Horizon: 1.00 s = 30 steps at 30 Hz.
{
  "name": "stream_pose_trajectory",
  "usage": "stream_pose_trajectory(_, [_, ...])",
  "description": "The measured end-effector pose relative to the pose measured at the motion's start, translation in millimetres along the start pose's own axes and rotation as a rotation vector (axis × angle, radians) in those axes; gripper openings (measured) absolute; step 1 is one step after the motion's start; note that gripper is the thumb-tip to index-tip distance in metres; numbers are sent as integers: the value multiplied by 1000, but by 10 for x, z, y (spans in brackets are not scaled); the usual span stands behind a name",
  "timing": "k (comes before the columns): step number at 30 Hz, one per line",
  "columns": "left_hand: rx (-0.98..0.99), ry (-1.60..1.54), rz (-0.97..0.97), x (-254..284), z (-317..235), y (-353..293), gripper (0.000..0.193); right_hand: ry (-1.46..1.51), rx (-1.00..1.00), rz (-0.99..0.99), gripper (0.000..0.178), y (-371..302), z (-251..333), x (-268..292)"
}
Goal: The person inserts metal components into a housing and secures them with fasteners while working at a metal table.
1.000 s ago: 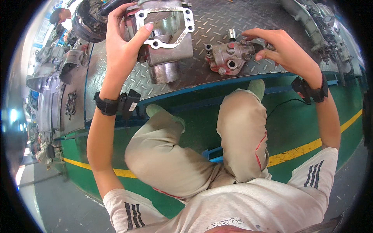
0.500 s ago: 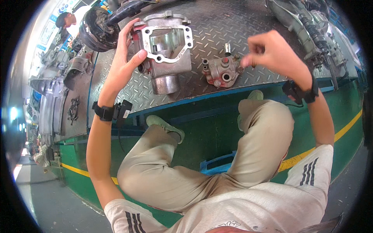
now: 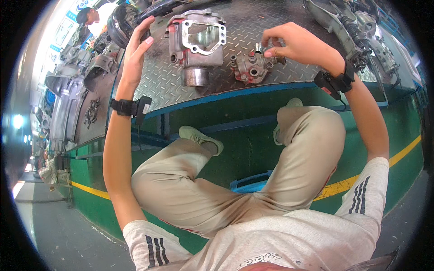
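A grey metal housing point(image 3: 197, 60) with a square, flanged window and a round lower neck stands on the bench. My left hand point(image 3: 137, 52) is just left of it, fingers stretched and thumb apart, not touching it. Nearer the bench edge lies a smaller metal valve cover point(image 3: 253, 67) with ports, bolts and red stains. A short shiny metal sleeve point(image 3: 258, 47) shows just behind the cover. Over the cover's right side, my right hand point(image 3: 296, 43) has curved fingers with thumb and forefinger apart beside the sleeve. Nothing shows gripped; whether the thumb touches the cover, I cannot tell.
The bench has a tread-plate top point(image 3: 181, 92) and a blue front edge. A black round part with a shaft point(image 3: 123, 25) lies at the far left. Metal casings point(image 3: 68, 97) are further left; a gearbox assembly point(image 3: 357, 40) lies right. Another person point(image 3: 97, 20) is far left.
My left hand has let go of the housing and drawn left of it. My right hand has moved left over the cover, its fingers opening from a curl. The view has shifted slightly.
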<state>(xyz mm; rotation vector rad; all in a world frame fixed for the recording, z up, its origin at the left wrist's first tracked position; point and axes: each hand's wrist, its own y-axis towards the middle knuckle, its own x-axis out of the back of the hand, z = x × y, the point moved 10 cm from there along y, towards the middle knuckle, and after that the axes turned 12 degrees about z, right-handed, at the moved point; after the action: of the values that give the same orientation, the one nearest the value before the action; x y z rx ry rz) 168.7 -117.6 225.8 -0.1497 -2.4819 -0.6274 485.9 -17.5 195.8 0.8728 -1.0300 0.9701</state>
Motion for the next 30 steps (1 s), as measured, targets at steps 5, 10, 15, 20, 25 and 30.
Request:
stream_pose_trajectory(5, [-149,613,126,-919,-463,230,93,125,4,43,42,199,68,-167])
stream_pose_trajectory(10, [-139,681,99,-1099,-286,257,86,-19,56,47,31,218,220,-366])
stream_pose_trajectory(15, [-138,679,74,-1095,-384,502,82,28,37,97,20,265,196,-353])
stream_pose_trajectory(20, [-268,537,-1,-1053,-277,581,93,-27,55,83,22,243,271,-364])
stream_pose_trajectory(25, [-351,430,-39,-972,-129,602,90,-56,55,66,33,155,229,-332])
stream_pose_trajectory(30, [-162,262,-69,-775,17,432,83,-19,-50,-3,49,-32,61,-140])
